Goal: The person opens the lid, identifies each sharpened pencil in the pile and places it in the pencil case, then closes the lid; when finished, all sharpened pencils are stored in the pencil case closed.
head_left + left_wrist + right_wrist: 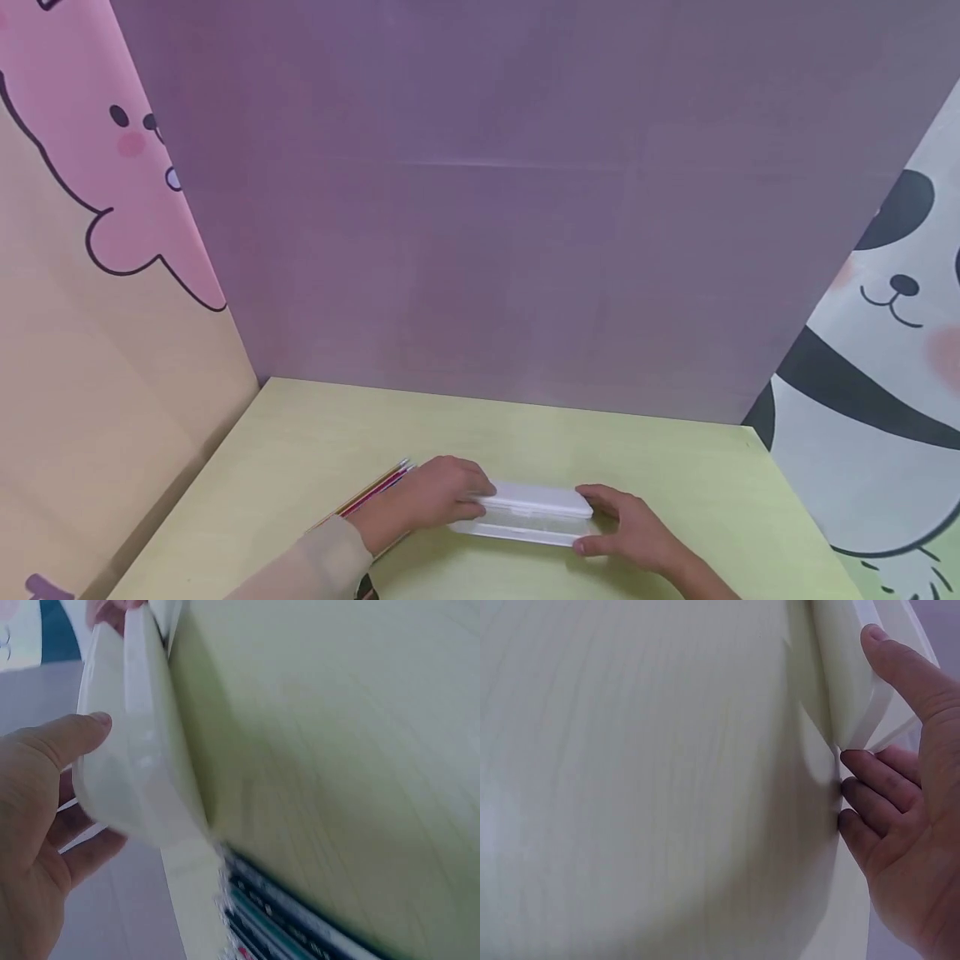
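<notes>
A white plastic pencil case [525, 533] lies lengthwise across the table in the head view, its lid [536, 498] raised partway above the base. My left hand [442, 492] grips the case's left end. In the left wrist view its thumb [86, 733] lies on one face of the case, with the fingers behind. At the other end, my right hand [626, 533] holds the case between thumb and fingers. The right wrist view shows that thumb [900, 660] along the white edge and the fingers bent under the corner. The inside of the case is mostly hidden.
A bundle of several pencils [375, 490] lies on the pale table [637, 454], partly behind my left forearm. Their ends show close to the case in the left wrist view. A purple panel [480, 275] stands along the far edge, with cartoon-printed walls either side.
</notes>
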A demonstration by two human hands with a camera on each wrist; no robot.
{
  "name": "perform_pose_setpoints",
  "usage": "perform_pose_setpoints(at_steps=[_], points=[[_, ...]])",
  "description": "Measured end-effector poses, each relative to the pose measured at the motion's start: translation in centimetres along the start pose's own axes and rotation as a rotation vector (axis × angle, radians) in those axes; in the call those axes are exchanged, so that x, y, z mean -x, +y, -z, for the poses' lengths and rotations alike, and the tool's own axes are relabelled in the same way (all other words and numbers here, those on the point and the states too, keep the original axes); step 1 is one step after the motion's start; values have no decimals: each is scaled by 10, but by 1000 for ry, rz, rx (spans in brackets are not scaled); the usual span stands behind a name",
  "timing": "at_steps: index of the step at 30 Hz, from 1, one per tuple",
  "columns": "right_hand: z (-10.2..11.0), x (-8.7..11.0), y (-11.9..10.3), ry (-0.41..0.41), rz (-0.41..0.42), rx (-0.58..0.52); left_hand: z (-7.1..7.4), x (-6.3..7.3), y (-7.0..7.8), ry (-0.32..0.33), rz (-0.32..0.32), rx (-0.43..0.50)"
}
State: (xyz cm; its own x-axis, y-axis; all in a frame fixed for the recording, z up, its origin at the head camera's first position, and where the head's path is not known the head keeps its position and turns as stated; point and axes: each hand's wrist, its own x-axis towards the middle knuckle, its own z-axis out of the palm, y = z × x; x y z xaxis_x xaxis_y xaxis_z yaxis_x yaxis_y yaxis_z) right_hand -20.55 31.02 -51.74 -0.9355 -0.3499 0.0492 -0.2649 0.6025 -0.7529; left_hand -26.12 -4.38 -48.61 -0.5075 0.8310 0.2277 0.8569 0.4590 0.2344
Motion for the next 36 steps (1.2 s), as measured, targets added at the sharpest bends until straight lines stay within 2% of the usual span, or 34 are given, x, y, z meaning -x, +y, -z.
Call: perform_pose_setpoints(at_steps=[5, 11, 14, 18, 23, 29, 36], points=[[1, 2, 3, 22, -5, 67, 6, 10, -12, 27, 178, 254], [1, 1, 5, 55, 2, 98, 2, 12, -28, 168, 344, 580], [-2, 1, 7, 65, -7, 73, -1, 10, -34, 232, 419, 671], [-5, 2, 11, 77, -15, 49, -4, 5, -40, 286, 494, 758], [-10, 2, 13, 86, 21, 71, -6, -2, -45, 340, 599, 941], [-14, 2, 14, 106, 11, 211, -7, -11, -52, 393, 684, 1025], [-13, 2, 6, 79, -27, 230, -12, -22, -62, 406, 779, 1021]])
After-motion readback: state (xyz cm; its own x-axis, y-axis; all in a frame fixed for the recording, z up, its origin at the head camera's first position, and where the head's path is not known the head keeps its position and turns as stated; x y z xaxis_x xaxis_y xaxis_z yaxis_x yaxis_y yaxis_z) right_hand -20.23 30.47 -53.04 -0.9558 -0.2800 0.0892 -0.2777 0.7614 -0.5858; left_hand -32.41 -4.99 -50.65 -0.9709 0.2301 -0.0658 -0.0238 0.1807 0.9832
